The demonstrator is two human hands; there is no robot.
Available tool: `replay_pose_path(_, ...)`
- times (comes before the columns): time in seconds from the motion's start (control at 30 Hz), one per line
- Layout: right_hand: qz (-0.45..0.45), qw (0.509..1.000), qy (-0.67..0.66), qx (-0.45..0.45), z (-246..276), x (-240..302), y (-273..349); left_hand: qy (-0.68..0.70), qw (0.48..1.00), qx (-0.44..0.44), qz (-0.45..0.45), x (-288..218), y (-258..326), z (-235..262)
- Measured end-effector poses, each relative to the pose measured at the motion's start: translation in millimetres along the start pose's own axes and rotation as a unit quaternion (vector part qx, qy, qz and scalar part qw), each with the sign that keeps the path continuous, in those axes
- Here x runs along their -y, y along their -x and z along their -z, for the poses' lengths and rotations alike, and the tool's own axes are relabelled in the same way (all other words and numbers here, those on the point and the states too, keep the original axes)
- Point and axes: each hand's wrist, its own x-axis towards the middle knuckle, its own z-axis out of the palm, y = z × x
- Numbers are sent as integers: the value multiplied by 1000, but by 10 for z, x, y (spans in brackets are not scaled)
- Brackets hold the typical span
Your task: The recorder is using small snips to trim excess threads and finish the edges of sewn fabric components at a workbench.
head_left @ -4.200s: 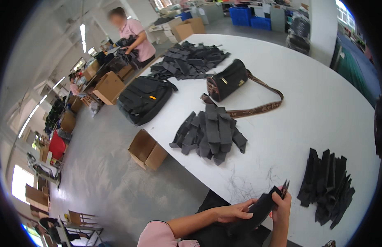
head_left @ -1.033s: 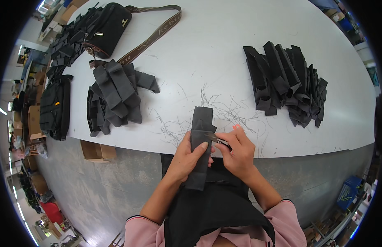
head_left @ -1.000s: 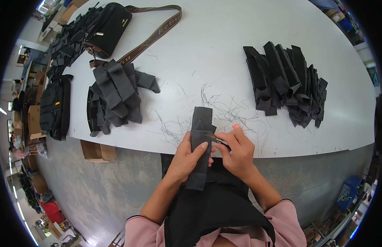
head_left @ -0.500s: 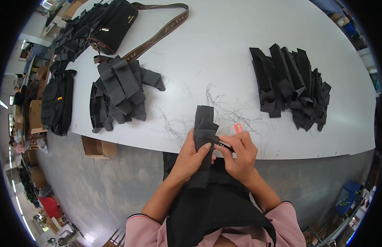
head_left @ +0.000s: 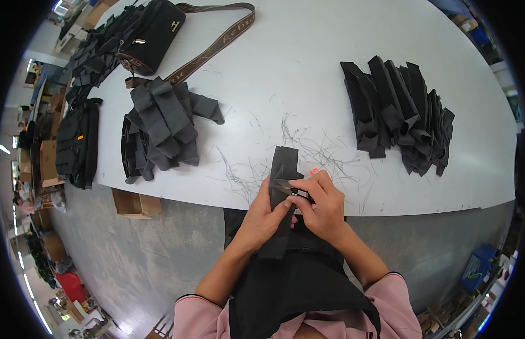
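My left hand (head_left: pixel 263 219) is closed around a dark grey folded fabric strip (head_left: pixel 285 161), held upright at the table's near edge with its lower end hanging over my black apron. In my right hand (head_left: pixel 325 206) is a pair of thread snips (head_left: pixel 296 192), black with a small orange-pink loop (head_left: pixel 314 171) by the fingers. The blades lie against the middle of the strip, close to my left thumb. Whether a thread sits between them is too small to tell. Loose dark thread ends (head_left: pixel 307 147) are scattered on the table just beyond the strip.
On the white table (head_left: pixel 273 56), a pile of grey fabric strips (head_left: pixel 166 124) lies left and another pile of strips (head_left: pixel 398 113) right. A black shoulder bag (head_left: pixel 155 37) sits far left. A black backpack (head_left: pixel 78 141) is at the left edge, near a cardboard box (head_left: pixel 137 202) below.
My right hand has moved slightly left and up, bringing the snips' blades further across the strip. The strip tilts a little more to the right at its top.
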Motion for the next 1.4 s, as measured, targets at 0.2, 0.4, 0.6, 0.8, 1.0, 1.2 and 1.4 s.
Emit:
replay_pose_path(0.2,-13,1000,9,-6,-14,6,36,-4,1000,10,0,-13,14,-11)
replay_pose_path(0.4,-32,999,-12,-24,45,43,66,-4,1000,17,7,-24,28,-12)
replay_pose_path(0.6,-170,976,-135,8,101,56,-86,-10,999,32,-33,89,-68,48)
replay_pose_path(0.8,-143,974,-174,-33,-50,-5,158,84,996,-13,-11,71,81,-66)
replay_pose_path(1.0,-141,973,-180,-13,-66,-42,233,-11,999,-45,15,147,-20,-36)
replay_pose_path(1.2,-221,941,-244,74,14,-7,11,-92,994,-48,-36,247,-37,11)
replay_pose_path(1.4,-280,902,-272,-186,-3,-200,51,-142,989,-33,-23,160,12,32)
